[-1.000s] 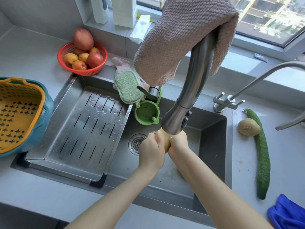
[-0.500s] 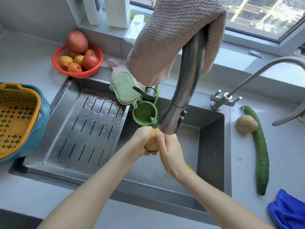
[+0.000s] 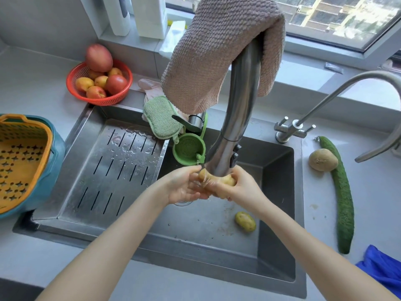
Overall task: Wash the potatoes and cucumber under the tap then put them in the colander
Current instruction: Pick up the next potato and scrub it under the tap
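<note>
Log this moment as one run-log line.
step: rinsing held potato under tap | left hand: holds it | right hand: holds it | colander: nothing visible inside | waiting: sink potato, counter potato, cucumber

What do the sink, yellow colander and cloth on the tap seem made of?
Sink: brushed stainless steel, by its dull grey sheen. Colander: likely moulded plastic, matte yellow with punched stars. Cloth: woven fabric, probably cotton, with a waffle texture.
</note>
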`<state>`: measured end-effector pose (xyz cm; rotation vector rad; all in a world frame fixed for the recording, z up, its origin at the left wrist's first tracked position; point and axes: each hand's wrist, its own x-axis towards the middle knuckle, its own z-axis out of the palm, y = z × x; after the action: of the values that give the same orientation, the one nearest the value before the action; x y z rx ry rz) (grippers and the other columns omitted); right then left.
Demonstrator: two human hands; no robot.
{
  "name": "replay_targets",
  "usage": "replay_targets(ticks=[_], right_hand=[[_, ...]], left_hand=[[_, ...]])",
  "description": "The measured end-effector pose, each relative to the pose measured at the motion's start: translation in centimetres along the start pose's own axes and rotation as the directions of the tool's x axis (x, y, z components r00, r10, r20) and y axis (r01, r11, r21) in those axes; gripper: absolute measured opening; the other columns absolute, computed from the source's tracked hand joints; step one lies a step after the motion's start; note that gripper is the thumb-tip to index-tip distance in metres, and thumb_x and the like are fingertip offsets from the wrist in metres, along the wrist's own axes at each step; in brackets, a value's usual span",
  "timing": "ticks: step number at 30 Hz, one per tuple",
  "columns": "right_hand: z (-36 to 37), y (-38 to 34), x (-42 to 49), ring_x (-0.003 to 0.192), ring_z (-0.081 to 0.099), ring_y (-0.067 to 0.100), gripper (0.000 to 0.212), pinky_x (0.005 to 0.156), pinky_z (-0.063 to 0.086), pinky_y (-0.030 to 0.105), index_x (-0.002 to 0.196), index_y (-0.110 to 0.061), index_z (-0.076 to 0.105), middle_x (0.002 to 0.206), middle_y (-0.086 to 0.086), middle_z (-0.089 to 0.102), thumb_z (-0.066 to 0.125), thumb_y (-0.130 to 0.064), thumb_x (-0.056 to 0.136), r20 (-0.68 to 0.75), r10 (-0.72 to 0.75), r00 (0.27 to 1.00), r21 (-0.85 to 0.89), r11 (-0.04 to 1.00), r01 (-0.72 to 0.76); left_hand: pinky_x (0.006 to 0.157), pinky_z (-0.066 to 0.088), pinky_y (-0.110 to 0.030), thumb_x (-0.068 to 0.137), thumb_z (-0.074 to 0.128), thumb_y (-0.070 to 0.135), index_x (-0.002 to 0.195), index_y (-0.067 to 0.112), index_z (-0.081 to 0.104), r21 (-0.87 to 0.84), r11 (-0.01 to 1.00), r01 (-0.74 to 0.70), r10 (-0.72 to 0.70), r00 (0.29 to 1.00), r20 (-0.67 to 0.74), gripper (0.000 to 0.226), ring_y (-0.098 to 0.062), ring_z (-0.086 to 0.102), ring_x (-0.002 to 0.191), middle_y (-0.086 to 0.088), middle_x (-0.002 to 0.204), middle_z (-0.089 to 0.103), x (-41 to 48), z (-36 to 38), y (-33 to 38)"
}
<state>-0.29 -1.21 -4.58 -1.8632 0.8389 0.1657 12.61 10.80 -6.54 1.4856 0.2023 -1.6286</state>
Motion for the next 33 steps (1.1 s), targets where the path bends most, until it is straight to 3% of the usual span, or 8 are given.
replay_targets(ticks=[4,10,17,24,27,29,31,33], right_hand=[[-1.3,0.3,0.7,0.053,0.061,0.02,0.047,0.052,0.045,0.026,0.092,-0.007,0.064,0.074,0.013,0.068,0.055,-0.054,0.087,0.255,0.269,0.929,0.288,0.896,-0.339],[-0.1,1.7,1.3,0.041,0.049,0.017,0.058,0.042,0.039,0.017,0.08,-0.008,0.06,0.065,0.016,0.063,0.034,-0.059,0.085,0.673,0.346,0.654,0.468,0.486,-0.738],[3.2,2.7,0.7,0.047,0.057,0.019,0.059,0.045,0.048,0.02,0.086,0.002,0.063,0.075,0.018,0.065,0.044,-0.053,0.076,0.811,0.148,0.566,0.552,0.13,-0.824],[3.6,2.4,0.9,0.061,0.065,0.025,0.063,0.05,0.054,0.024,0.104,0.005,0.061,0.086,0.019,0.067,0.045,-0.052,0.084,0.815,0.147,0.56,0.573,-0.065,-0.817],[2.7,3.4,1.1,0.07,0.066,0.032,0.054,0.047,0.054,0.025,0.107,0.004,0.057,0.093,0.021,0.066,0.059,-0.044,0.083,0.624,0.377,0.685,0.724,0.05,-0.688],[1.9,5.5,1.8,0.078,0.067,0.03,0.047,0.052,0.057,0.029,0.104,-0.001,0.058,0.104,0.02,0.065,0.068,-0.039,0.079,0.337,0.539,0.772,0.735,0.362,-0.574],[0.9,7.7,2.4,0.076,0.067,0.025,0.044,0.061,0.06,0.034,0.094,-0.005,0.058,0.1,0.014,0.064,0.072,-0.041,0.073,0.006,0.573,0.819,0.525,0.696,-0.491],[-0.2,10.1,2.9,0.083,0.066,0.028,0.048,0.068,0.052,0.035,0.095,-0.01,0.054,0.093,0.009,0.062,0.071,-0.044,0.067,-0.239,0.507,0.828,0.193,0.861,-0.471]], left_hand=[[0.047,0.052,-0.018,0.098,0.047,0.022,0.119,-0.005,0.057,0.033,0.994,-0.105,0.107,0.992,-0.066,0.036,-0.023,0.069,0.07,-0.02,0.102,0.064,-0.2,0.1,-0.5],[0.057,0.053,-0.022,0.094,0.053,0.021,0.092,0.008,0.064,0.129,0.977,-0.169,0.187,0.971,-0.151,0.017,-0.023,0.066,0.074,-0.013,0.091,0.065,0.0,0.5,-0.9],[0.067,0.049,-0.027,0.096,0.049,0.024,0.083,0.016,0.063,0.112,0.972,-0.206,0.228,0.943,-0.244,0.021,-0.018,0.059,0.065,-0.006,0.079,0.064,-0.2,0.1,-0.8],[0.067,0.048,-0.028,0.095,0.05,0.02,0.076,0.015,0.062,0.113,0.971,-0.213,0.234,0.943,-0.236,0.023,-0.018,0.057,0.064,0.0,0.063,0.067,-0.6,1.0,-0.8],[0.083,0.051,-0.037,0.096,0.048,0.022,0.079,0.015,0.061,0.124,0.973,-0.193,0.218,0.945,-0.243,0.023,-0.022,0.061,0.074,-0.007,0.082,0.065,-0.2,1.5,-0.9],[0.085,0.051,-0.037,0.097,0.046,0.025,0.082,0.015,0.059,0.113,0.978,-0.173,0.196,0.948,-0.252,0.022,-0.024,0.062,0.079,-0.01,0.09,0.064,0.4,1.6,-1.0],[0.077,0.052,-0.032,0.099,0.044,0.026,0.087,0.014,0.058,0.087,0.984,-0.153,0.17,0.955,-0.242,0.023,-0.024,0.063,0.079,-0.01,0.09,0.065,0.9,1.7,-1.2],[0.067,0.055,-0.027,0.1,0.043,0.026,0.099,0.008,0.06,0.063,0.991,-0.12,0.132,0.964,-0.231,0.024,-0.023,0.065,0.08,-0.011,0.091,0.066,1.4,1.8,-1.7]])
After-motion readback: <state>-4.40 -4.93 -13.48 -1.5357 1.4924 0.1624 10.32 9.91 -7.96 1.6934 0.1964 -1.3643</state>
